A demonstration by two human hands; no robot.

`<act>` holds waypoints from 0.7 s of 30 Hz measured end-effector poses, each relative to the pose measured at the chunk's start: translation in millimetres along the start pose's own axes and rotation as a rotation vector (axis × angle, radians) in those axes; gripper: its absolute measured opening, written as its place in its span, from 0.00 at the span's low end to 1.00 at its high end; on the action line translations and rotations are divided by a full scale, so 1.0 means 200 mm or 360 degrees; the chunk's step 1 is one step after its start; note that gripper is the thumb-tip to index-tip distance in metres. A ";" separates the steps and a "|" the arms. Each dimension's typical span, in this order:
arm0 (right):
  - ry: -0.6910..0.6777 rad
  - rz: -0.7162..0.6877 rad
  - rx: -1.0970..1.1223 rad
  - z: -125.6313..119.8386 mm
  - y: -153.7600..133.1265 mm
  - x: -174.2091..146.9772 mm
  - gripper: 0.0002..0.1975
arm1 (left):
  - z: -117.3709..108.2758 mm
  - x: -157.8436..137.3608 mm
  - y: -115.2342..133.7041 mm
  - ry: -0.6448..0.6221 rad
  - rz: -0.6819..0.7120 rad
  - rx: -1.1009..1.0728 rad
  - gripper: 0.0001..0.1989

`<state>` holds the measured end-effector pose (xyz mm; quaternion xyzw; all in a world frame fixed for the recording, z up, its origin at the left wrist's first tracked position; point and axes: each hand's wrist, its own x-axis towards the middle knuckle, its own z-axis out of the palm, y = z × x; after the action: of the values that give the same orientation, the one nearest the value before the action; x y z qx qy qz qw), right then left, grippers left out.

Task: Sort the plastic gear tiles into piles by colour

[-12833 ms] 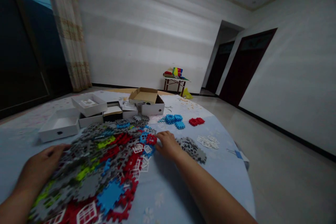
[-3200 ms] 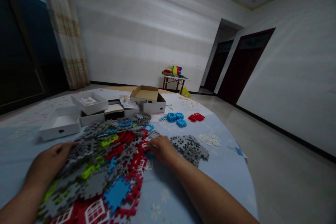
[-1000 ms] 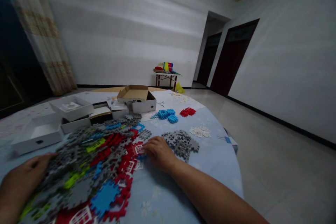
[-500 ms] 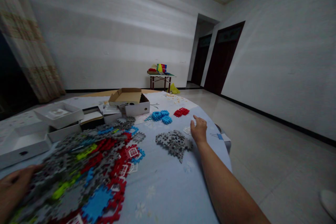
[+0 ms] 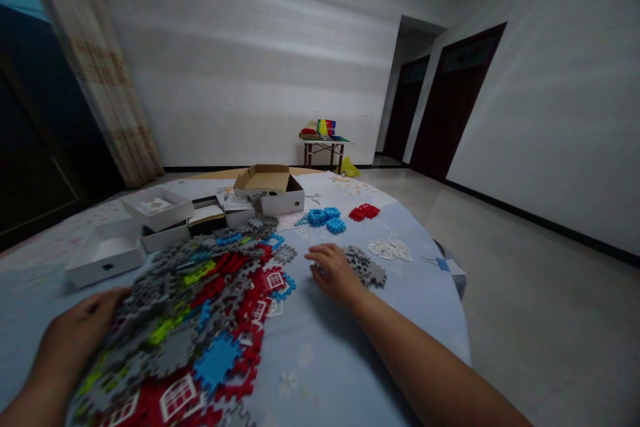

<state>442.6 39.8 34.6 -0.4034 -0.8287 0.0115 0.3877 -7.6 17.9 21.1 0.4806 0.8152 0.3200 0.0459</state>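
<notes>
A large heap of interlocking plastic building pieces [image 5: 220, 360] in grey, red, blue and lime green covers the near left of the table. My left hand [image 5: 75, 340] rests against the heap's left edge, fingers loosely extended and nothing seen in them. My right hand [image 5: 337, 273] is over the cloth between the heap and a small grey pile of pieces [image 5: 373, 272], partly covering that pile. Its fingers are bent but apart, and no piece shows in them. White window-shaped pieces [image 5: 393, 249] form a group beyond, right of the grey pile.
Blue pieces [image 5: 327, 217] and red pieces [image 5: 364, 212] sit in separate groups farther back. White boxes [image 5: 107, 250] and a cardboard-lined box [image 5: 270, 180] stand at the back left. The round table's blue cloth [image 5: 415, 327] ends at the right edge. A small side table [image 5: 325, 141] stands by the wall.
My right hand has moved left, from near the white pieces to the left side of the grey pile, uncovering the white group. The view has shifted left.
</notes>
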 end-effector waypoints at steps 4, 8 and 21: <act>-0.0325 -0.0128 0.0061 0.08 -0.12 0.03 0.15 | -0.05 -0.06 0.11 -0.0107 -0.0132 -0.0137 0.24; -0.0548 -0.0173 -0.0007 0.15 -0.18 0.12 0.13 | -0.06 -0.07 0.14 -0.0207 -0.0134 -0.0132 0.24; -0.0690 -0.0167 -0.0079 0.24 -0.19 0.18 0.12 | -0.03 -0.04 0.11 -0.0190 -0.0163 0.0004 0.26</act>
<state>372.3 51.6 36.1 -0.3574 -0.9125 0.0574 0.1906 10.3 15.7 37.2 0.4565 0.8349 0.2870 0.1103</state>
